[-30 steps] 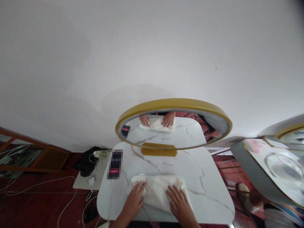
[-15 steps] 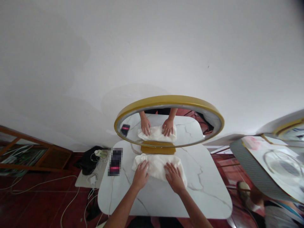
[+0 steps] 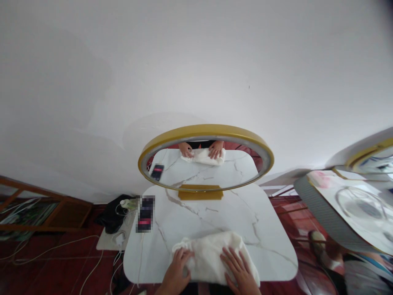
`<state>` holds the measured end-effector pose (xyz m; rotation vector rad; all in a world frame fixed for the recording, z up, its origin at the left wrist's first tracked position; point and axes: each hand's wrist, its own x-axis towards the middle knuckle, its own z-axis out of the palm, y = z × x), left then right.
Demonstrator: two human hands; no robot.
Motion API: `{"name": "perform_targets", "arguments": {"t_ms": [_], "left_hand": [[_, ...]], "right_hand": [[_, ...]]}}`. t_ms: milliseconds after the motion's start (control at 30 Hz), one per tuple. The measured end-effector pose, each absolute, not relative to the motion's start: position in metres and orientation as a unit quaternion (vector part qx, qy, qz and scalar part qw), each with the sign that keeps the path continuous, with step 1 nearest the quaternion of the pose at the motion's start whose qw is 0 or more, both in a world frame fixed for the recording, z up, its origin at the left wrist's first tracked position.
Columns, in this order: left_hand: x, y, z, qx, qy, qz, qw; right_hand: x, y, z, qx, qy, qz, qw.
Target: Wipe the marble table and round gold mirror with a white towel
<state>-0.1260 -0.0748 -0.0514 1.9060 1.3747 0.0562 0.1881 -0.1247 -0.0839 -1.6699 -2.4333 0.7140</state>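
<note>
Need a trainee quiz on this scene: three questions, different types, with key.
1. True or false: the bare left hand and bare right hand both touch the soft white cloth.
2. The rounded, gold-framed mirror has a base coloured: a) black b) gold c) red
3. Which hand is nearer the dark, rectangular, pink-striped object on the white, veined table?

Key: 1. True. 2. b. 3. Left hand.

The soft, rumpled fabric cloth (image 3: 210,254) is plain creamy white, while the smooth, round-cornered worktop (image 3: 229,213) is white with grey-brown marble-like veining. Gold colours both the curved mirror frame (image 3: 205,130) and its flat, angular base (image 3: 201,195). The painted wall (image 3: 184,61) is pale greyish white, the tiled floor (image 3: 55,272) deep red, the wooden shelf unit (image 3: 66,215) brown.
</note>
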Motion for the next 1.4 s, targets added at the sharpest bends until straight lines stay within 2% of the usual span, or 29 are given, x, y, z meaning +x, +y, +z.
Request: {"name": "perform_targets", "arguments": {"t_ms": [333,533,667,867,1100,1400], "left_hand": [[-0.059,-0.052,-0.042,0.761,0.433,0.041,0.481],[0.015,-0.052,-0.053,0.781,0.339,-0.019,0.525],[0.053,-0.048,-0.064,0.78,0.327,-0.038,0.533],[0.089,-0.016,-0.07,0.769,0.357,-0.017,0.53],[0.127,0.048,-0.07,0.779,0.417,0.058,0.465],[0.153,0.112,-0.072,0.792,0.46,0.075,0.395]], "right_hand": [[0.271,-0.142,-0.112,-0.59,-0.785,0.181,0.063],[0.337,-0.171,-0.133,-0.673,-0.725,0.084,0.119],[0.35,-0.17,-0.131,-0.697,-0.705,0.067,0.116],[0.339,-0.119,-0.117,-0.736,-0.668,0.047,0.102],[0.331,-0.03,-0.105,-0.771,-0.63,0.016,0.09],[0.342,0.059,-0.1,-0.762,-0.637,-0.018,0.114]]}}
